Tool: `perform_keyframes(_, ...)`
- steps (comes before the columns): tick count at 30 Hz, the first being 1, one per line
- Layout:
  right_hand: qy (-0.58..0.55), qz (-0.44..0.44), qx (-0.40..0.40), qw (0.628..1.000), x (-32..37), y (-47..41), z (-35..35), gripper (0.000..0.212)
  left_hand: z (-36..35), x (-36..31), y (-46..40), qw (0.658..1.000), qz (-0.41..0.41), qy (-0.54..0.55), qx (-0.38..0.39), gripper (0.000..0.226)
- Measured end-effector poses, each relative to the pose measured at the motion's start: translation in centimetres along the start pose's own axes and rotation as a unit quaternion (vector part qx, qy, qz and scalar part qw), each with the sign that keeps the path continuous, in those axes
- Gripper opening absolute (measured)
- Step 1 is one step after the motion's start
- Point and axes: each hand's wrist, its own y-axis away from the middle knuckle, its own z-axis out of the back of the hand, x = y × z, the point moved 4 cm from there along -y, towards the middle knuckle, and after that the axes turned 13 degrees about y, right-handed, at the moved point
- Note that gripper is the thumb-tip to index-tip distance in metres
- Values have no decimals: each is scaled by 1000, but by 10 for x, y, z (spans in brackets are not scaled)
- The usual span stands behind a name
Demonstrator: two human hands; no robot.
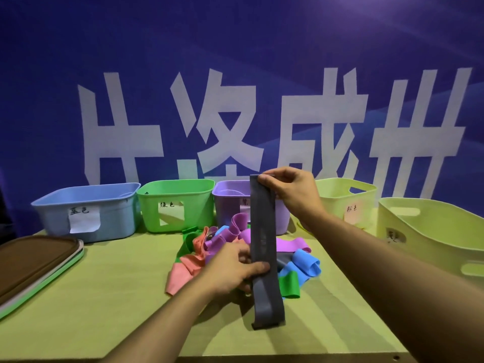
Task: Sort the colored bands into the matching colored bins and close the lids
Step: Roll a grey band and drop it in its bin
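Grey band [264, 247]: stretched upright over the pile, top end pinched by the right hand [290, 192], mid-length pinched by the left hand [235, 268]; lower end hangs free just above the table [104, 297]
Right hand fingers: thumb and forefinger closed on the band's top edge, other fingers curled
Left hand fingers: thumb pressed across the band's front, remaining fingers behind it
Unsorted pile [225, 247]: pink, purple, green and blue bands heaped on the table in front of the bins, untouched
Blue bin [89, 210]: open, contents not visible
Green bin [178, 203]: open, contents not visible
Purple bin [230, 203]: open, possibly one band inside; view is poor
Pale yellow bins [345, 200]: two at right, both open
Lids [36, 263]: stacked at the left table edge, none fitted
Progress: judged early; most bands remain to be sorted and all lids remain to be closed
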Motion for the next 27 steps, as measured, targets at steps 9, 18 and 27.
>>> perform_keyframes(9,-28,10,4,1000,3,-16,-14,12,8,-7,-8,1000,-3,29,10,17)
perform_keyframes(18,-16,29,4,999,20,-18,-3,21,-2,-30,6,995,17,61,83,20)
perform_keyframes(27,-8,-5,0,1000,-15,-11,-7,11,1,-4,-6,999,15,-3,45,21)
